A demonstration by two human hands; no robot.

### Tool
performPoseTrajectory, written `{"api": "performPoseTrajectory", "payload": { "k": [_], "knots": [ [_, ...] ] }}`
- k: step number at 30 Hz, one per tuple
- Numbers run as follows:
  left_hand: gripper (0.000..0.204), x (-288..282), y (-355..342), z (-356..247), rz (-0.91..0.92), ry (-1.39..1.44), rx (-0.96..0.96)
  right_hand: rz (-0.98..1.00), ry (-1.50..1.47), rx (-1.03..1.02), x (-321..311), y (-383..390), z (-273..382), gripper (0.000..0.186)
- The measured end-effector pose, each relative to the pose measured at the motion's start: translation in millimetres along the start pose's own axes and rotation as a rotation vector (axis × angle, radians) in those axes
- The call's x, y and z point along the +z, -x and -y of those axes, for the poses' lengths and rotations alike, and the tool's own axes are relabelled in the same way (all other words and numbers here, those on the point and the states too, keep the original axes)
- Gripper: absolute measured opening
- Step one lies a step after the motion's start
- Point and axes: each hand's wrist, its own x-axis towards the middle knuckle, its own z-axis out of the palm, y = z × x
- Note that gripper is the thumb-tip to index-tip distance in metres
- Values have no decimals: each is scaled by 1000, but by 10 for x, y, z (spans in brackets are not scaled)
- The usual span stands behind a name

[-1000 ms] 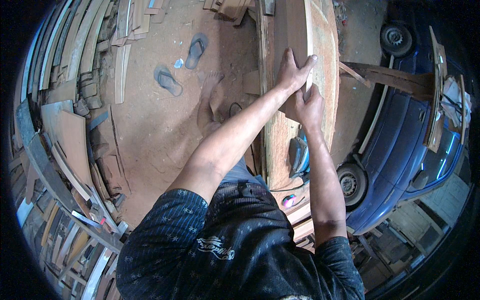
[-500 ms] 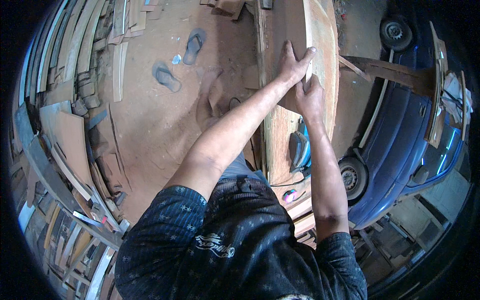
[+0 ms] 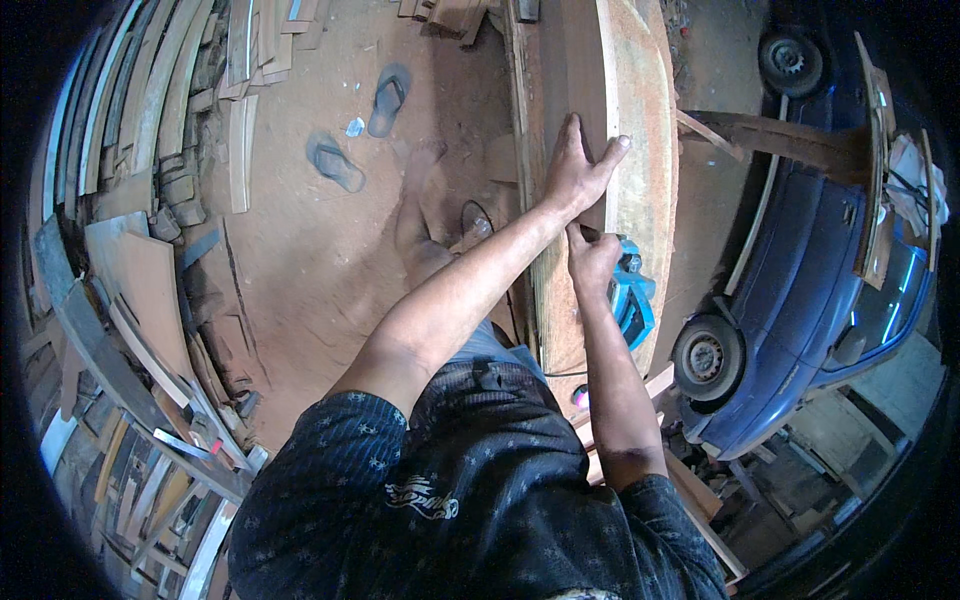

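Observation:
A long wooden board [image 3: 590,75] lies lengthwise on a thick timber slab [image 3: 645,130], its pale narrow edge facing up. My left hand [image 3: 583,172] straddles that board, thumb on the right side of the edge and fingers over the left face. Closer to me, my right hand [image 3: 596,256] is closed at the board's near end; part of its grip is hidden. A teal electric planer [image 3: 632,300] rests on the slab just right of my right forearm, which partly covers it.
Stacked planks [image 3: 150,90] and offcuts fill the left side. A pair of flip-flops [image 3: 387,100] lies on the dirt floor. To the right stands a blue car [image 3: 790,270], with a wooden beam [image 3: 790,140] reaching between the slab and it.
Both my hands have come nearer my body, and the board appears to have shifted with them. The planer now shows on the right of my right forearm instead of the left.

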Motion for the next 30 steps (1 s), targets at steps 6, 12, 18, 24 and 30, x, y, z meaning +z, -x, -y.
{"api": "performPoseTrajectory", "payload": {
  "k": [6, 12, 18, 24, 30],
  "knots": [
    [116, 15, -49, 4, -5, 29, -57, -39, 58, -18, 53, -74, 101, 36],
    [117, 74, -97, 39, -32, 37, -43, -22, 98, -33, 32, -138, 60, 33],
    [118, 101, -74, 142, -58, 80, -9, 12, 69, 8, 29, -122, 37, 31],
    [116, 81, 65, 45, -66, 52, -61, 55, 120, -46, -7, -104, -82, 33],
    [112, 99, 61, 25, -84, 61, -84, 45, 99, -126, -10, -123, -87, 33]
  ]
}}
